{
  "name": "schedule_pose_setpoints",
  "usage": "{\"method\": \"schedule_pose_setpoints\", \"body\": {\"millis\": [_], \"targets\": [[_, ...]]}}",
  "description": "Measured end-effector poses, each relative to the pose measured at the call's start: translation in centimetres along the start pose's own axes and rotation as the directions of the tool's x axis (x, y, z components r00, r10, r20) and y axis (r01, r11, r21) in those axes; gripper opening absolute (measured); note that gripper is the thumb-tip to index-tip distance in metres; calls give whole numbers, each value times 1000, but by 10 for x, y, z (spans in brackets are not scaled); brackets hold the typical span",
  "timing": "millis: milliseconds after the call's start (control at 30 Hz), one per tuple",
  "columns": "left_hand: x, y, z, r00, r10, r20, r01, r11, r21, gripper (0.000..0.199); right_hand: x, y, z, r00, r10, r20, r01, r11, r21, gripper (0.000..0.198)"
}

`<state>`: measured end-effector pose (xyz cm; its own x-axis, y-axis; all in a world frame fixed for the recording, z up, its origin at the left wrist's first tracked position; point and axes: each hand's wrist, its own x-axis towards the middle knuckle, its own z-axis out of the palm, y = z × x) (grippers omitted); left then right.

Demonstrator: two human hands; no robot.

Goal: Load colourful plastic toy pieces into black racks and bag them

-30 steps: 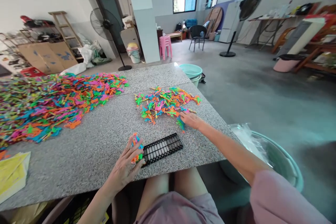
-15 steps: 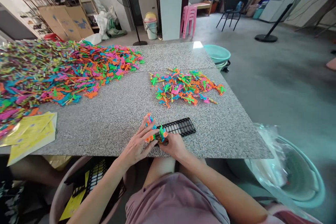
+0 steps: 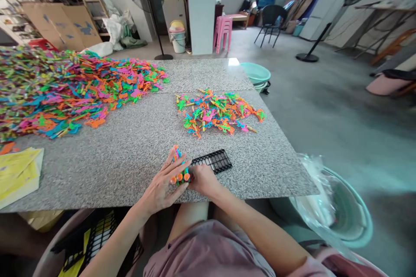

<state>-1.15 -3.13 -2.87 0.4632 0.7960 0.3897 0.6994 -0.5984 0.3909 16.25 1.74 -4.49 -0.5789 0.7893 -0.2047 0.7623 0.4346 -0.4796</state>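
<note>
Black rack (image 3: pixel 222 161) lies on the speckled table (image 3: pixel 123 160), lower centre of frame, slanting up to the right. Toys (image 3: pixel 180 177) bunched at its left end, orange round ends facing the lower edge. Left hand (image 3: pixel 161 183) open, fingers spread and laid over the toys, thumb apart below them. Right hand (image 3: pixel 204 180) curled at the toys' right side, over the rack; fingertips hidden, cannot tell whether it grips one. Small pile (image 3: pixel 211 115) of like toys above the rack, centre of frame; large pile (image 3: pixel 81 91) fills the upper left. Yellow sheets (image 3: pixel 21 173) at left edge

Black tray (image 3: pixel 216 160) (gridded), speckled grey tabletop (image 3: pixel 130 160)
</note>
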Motion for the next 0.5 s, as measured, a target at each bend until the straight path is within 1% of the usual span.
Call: {"method": "schedule_pose_setpoints", "body": {"millis": [100, 167, 233, 300, 333, 367, 400, 433, 467, 500], "targets": [[1, -3, 4, 1000, -6, -30, 7, 999, 37, 59, 2, -4, 1, 1000, -1, 4, 1, 1000, 0, 18], [2, -5, 9, 996, 15, -86, -9, 998, 60, 57, 2, -8, 5, 1000, 4, -7, -4, 999, -42, 22], [4, -7, 13, 986, 56, -155, -44, 995, 86, 49, 2, -6, 6, 999, -33, 11, 33, 998, -52, 24], [4, -9, 15, 975, 90, -202, -67, 990, 121, 43, 2, 13, -5, 992, -127, 3, 127, 992, 1, 26], [4, -10, 15, 974, 97, -207, -69, 988, 140, 41, 2, 30, -16, 990, -136, -41, 137, 990, 18, 28], [3, -11, 15, 975, 98, -200, -67, 985, 156, 40, 2, 51, -30, 987, -120, -108, 124, 992, 28, 31], [2, -11, 15, 978, 93, -187, -61, 984, 168, 39, 3, 75, -47, 975, 7, -223, -9, 1000, -7, 33], [1, -11, 15, 982, 86, -169, -56, 983, 175, 38, 4, 101, -65, 913, 217, -345, -248, 968, -47, 35], [-1, -12, 14, 986, 79, -148, -52, 983, 176, 37, 6, 126, -83, 809, 398, -432, -472, 879, -74, 39], [-1, -12, 14, 988, 73, -134, -49, 984, 171, 35, 8, 148, -99, 751, 466, -468, -559, 826, -75, 44]]}}
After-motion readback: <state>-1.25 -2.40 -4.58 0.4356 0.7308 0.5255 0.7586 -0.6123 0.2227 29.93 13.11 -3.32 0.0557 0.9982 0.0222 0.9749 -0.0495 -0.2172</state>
